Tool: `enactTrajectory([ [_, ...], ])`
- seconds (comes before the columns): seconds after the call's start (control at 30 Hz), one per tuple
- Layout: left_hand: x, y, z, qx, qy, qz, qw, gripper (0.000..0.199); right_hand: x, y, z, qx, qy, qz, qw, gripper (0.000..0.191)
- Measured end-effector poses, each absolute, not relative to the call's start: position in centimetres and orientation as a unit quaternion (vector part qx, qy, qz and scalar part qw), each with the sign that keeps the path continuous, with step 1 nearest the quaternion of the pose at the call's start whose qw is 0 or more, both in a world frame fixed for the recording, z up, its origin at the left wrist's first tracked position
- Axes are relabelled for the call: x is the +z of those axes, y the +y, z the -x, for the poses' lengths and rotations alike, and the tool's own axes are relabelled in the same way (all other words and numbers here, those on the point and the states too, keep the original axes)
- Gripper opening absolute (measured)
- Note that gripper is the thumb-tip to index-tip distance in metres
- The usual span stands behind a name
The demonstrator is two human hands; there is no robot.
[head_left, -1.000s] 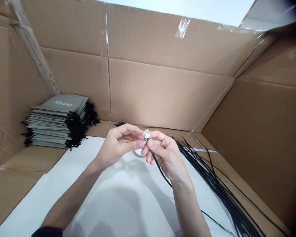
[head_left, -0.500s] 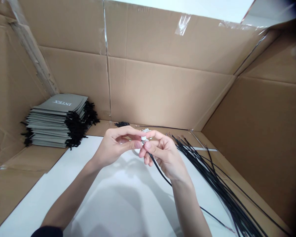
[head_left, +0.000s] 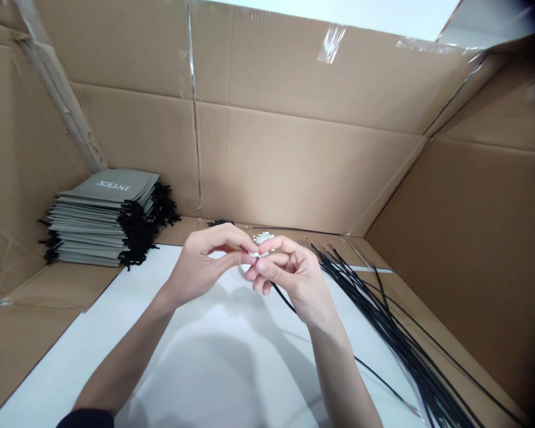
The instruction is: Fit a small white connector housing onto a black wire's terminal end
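Observation:
Over the white tabletop my two hands meet fingertip to fingertip. My left hand [head_left: 207,264] pinches a small white connector between thumb and forefinger, mostly covered by the fingers. Closed on the end of a black cable [head_left: 283,297] is my right hand [head_left: 296,276], its thumb and forefinger against the connector. The cable runs down behind my right wrist and out to a bare-wire end at the lower right. Whether the wires sit inside the connector is hidden by my fingers.
Behind my hands lies a pile of small white connectors [head_left: 264,238], with a heap of small black pieces [head_left: 222,223] to its left. Grey INTEX pouches [head_left: 93,223] with black cords are stacked at left. A bundle of black cables [head_left: 383,333] lies at right. Cardboard walls [head_left: 294,160] surround the table.
Both hands have shifted slightly left and turned, so the fingers now cover more of the white connector and wires. The cable in my right hand has shifted slightly too.

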State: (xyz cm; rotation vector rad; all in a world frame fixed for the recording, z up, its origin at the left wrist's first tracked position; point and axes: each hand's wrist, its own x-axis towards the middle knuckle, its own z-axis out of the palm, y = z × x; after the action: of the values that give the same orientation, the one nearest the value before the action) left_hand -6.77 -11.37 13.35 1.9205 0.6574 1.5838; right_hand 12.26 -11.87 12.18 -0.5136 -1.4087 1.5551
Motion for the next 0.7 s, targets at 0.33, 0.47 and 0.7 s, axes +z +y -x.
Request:
enactTrajectory([
  [0.33,12.7,-10.7,7.5,0.573,0.131,-0.806,-0.066,0.02,12.7,-12.7,-13.2,0.573,-0.632,0.204,0.48,0.013],
  [0.47,12.9,-10.9,7.2,0.565,0.137,-0.804,-0.126,0.015,13.0,-12.9,-13.9,0.521,-0.683,0.211,0.466,0.009],
  [0.7,12.8,-10.8,7.1,0.531,0.117,-0.832,-0.109,0.015,14.0,-13.2,-15.0,0.396,-0.784,0.211,0.429,0.009],
])
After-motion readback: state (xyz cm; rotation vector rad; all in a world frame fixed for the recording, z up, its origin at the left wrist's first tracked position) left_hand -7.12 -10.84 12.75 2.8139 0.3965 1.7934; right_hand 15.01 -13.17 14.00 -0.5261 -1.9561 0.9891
